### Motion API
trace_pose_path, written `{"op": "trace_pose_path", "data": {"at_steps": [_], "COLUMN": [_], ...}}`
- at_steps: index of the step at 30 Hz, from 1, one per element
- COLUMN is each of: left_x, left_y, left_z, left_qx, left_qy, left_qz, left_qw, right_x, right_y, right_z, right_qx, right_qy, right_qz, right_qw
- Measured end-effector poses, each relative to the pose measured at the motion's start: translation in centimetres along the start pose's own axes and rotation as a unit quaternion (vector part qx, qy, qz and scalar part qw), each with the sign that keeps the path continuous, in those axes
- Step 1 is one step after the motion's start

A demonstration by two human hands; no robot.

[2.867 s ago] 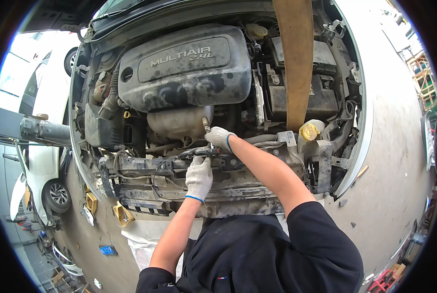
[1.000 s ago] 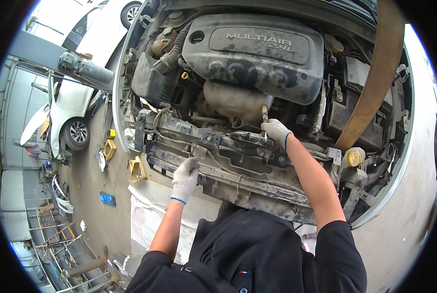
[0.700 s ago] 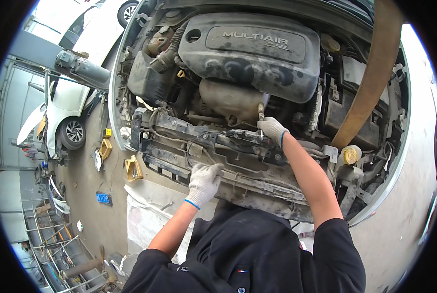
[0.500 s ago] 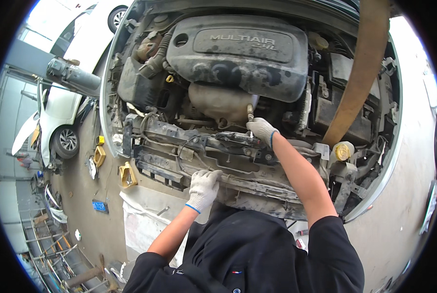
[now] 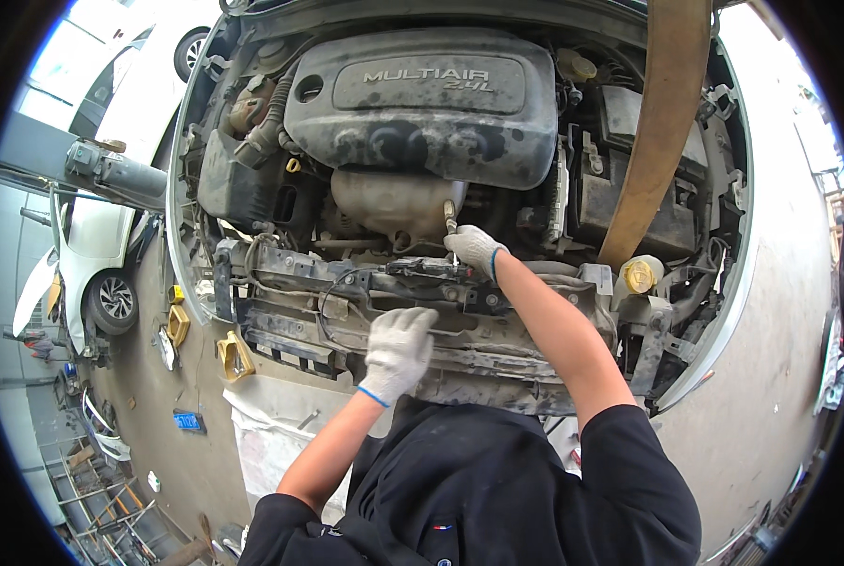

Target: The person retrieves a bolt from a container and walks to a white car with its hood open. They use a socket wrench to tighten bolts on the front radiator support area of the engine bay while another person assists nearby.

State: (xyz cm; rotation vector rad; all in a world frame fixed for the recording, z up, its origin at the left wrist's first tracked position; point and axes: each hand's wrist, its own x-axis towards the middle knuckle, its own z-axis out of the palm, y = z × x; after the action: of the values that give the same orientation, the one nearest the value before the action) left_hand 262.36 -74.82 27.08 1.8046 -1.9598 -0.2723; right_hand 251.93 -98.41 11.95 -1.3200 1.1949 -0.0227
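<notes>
My right hand (image 5: 475, 249), in a white knit glove, is closed around the lower end of a slim metal tool (image 5: 450, 219). Its knobbed upper end rises in front of the dull metal heat shield (image 5: 384, 200); the glove hides the rest, and I cannot make out its exact kind. My left hand (image 5: 399, 349), gloved alike, is held over the dirty front crossmember (image 5: 497, 351) of the car, fingers loosely bent and nothing visible in them. Behind the heat shield sits the large dusty engine cover (image 5: 422, 90).
A brown strap (image 5: 662, 132) hangs down over the battery area (image 5: 629, 212). A yellow-capped reservoir (image 5: 640, 275) sits at the right. Left of the car stand a grey lift arm (image 5: 115, 170) and a white car (image 5: 111, 226); yellow parts (image 5: 234, 358) and a blue plate (image 5: 189, 422) lie on the floor.
My left hand has lifted off the front crossmember. The right hand keeps its grip on the metal tool. The whole view has shifted, so the car appears further left.
</notes>
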Motion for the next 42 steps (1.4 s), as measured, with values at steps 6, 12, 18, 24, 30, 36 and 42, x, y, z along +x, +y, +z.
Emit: {"op": "trace_pose_path", "data": {"at_steps": [6,12,18,24,30,36,42], "left_x": [0.6,1.4,2.7,4.6,5.8,7.0,7.0], "left_y": [0.3,0.1,-0.3,-0.2,-1.7,-3.3,-3.2], "left_z": [4.9,6.1,6.7,5.9,5.0,5.2,4.8], "left_qx": [0.094,0.103,0.080,0.107,0.076,0.032,-0.018], "left_qy": [-0.036,-0.040,-0.052,-0.134,-0.169,-0.211,-0.217], "left_qz": [-0.003,-0.030,-0.051,-0.101,-0.095,-0.099,-0.138], "left_qw": [0.995,0.993,0.994,0.980,0.978,0.972,0.966], "right_x": [-1.0,-0.5,1.9,1.7,-1.5,-1.3,-3.8], "right_y": [-1.2,-1.2,1.3,1.2,-2.5,-2.1,-3.2], "right_z": [-0.1,-0.2,-0.3,-0.3,-0.5,-0.9,-1.8], "right_qx": [-0.038,-0.072,-0.163,-0.133,-0.088,-0.089,-0.055], "right_qy": [0.002,-0.025,-0.040,-0.045,-0.028,-0.008,0.012], "right_qz": [-0.005,-0.008,-0.112,-0.100,-0.008,0.011,0.037], "right_qw": [0.999,0.997,0.979,0.985,0.996,0.996,0.998]}}
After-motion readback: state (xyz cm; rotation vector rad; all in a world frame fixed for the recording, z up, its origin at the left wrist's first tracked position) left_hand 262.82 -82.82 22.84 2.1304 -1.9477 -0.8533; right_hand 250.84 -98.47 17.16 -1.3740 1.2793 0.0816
